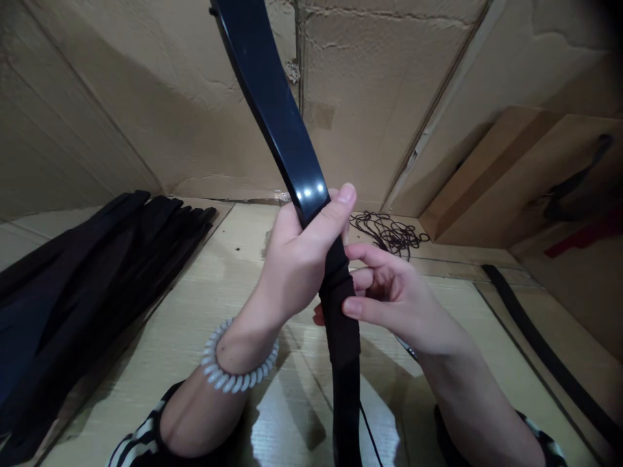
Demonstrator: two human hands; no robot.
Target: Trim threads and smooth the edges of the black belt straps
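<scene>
A long glossy black curved bar [272, 97] stands upright in front of me, running from the top of the view down past my lap. My left hand [296, 259] grips it around the middle, thumb across the front. Just below, a matte black wrapped grip section [341, 311] covers the bar. My right hand [389, 292] pinches this wrap from the right side with thumb and fingers. A thin black string [370, 434] hangs beside the lower bar. A white spiral band [233, 376] circles my left wrist.
A pile of similar black curved bars [97, 272] lies on the left of the light wooden surface [204, 305]. A tangle of black string [389, 233] sits behind my hands. Cardboard walls [389, 97] stand at the back. Another black strip [545, 350] lies at the right.
</scene>
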